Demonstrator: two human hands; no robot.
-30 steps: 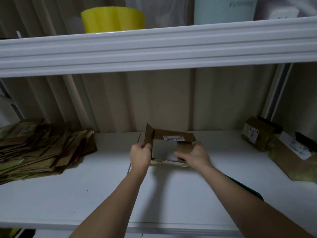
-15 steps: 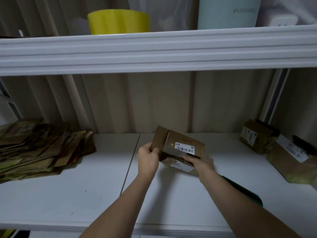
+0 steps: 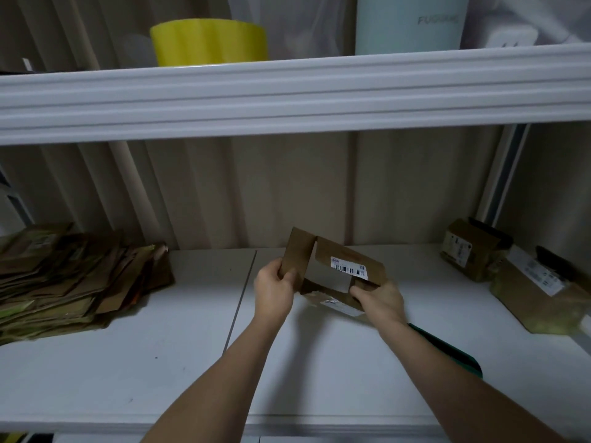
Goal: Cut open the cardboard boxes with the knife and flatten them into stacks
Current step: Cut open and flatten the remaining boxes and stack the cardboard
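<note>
The small cardboard box [image 3: 332, 273], already cut open, sits in the air just above the white shelf [image 3: 160, 362], between your two hands. Its long axis goes from left to right, with the barcode label [image 3: 349, 270] toward you and one flap standing up at the left end. Your left hand [image 3: 275, 290] pinches this left flap; your right hand [image 3: 379, 298] grips the lower right corner, fingers curled around the cardboard. Both hands are equally near, one on each end, so I judge that pressing the two ends will collapse it flat. The stack of flattened boxes [image 3: 76, 282] lies well apart, on your left side.
</note>
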